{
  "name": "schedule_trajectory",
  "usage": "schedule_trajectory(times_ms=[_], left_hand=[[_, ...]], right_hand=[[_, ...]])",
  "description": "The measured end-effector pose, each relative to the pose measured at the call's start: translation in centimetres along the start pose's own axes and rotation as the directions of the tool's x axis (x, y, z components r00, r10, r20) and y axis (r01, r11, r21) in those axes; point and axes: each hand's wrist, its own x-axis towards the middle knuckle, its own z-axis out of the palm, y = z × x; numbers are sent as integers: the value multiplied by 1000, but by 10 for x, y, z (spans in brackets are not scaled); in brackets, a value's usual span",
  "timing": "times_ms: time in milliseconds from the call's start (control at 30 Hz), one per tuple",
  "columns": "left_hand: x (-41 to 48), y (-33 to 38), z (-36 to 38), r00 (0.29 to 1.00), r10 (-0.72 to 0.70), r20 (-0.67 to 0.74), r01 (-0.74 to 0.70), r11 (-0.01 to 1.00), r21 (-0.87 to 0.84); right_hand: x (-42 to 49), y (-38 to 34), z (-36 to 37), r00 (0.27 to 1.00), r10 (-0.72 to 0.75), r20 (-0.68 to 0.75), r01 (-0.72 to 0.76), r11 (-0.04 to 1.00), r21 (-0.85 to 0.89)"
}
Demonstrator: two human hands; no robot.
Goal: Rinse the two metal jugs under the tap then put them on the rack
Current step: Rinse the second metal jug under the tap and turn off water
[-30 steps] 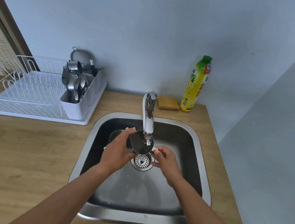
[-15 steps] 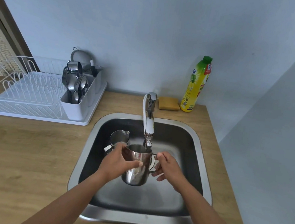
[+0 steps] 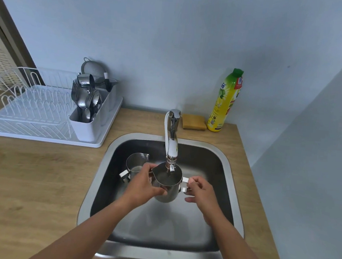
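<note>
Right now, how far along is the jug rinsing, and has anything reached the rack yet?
Nothing is finished: the white rack holds no jug. In hand: the left hand grips the body of one jug upright under the tap, while the right hand holds its handle. Left: the second jug stands in the sink; then both get racked.

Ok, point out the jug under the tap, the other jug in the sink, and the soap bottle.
jug under the tap [image 3: 166,194]: head view, on its lower outer wall.
other jug [image 3: 135,164]: head view, on its inner wall below the rim.
soap bottle [image 3: 222,106]: head view, on the yellow label.
</note>
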Motion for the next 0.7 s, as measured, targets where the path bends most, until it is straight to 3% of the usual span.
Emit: schedule_trajectory(times_ms=[133, 267, 433, 600, 700], left_hand=[[-5, -6, -1, 997, -39, 70, 37, 999, 40], [0, -6, 12, 1000, -25, 14, 24, 999, 47], [4, -13, 0, 999, -40, 32, 37, 996, 77], [2, -12, 9, 1000, -27, 12, 26, 996, 85], [8, -15, 3, 999, -34, 16, 32, 996, 78]], right_hand=[[2, 0, -7, 997, 56, 54, -54, 998, -42], [5, 4, -4, 998, 43, -38, -45, 997, -56], [6, 5, 0, 996, 69, 55, -65, 995, -70], [10, 8, -2, 997, 70, -19, -71, 994, -82], [12, 7, 1, 997, 66, 30, -64, 995, -71]])
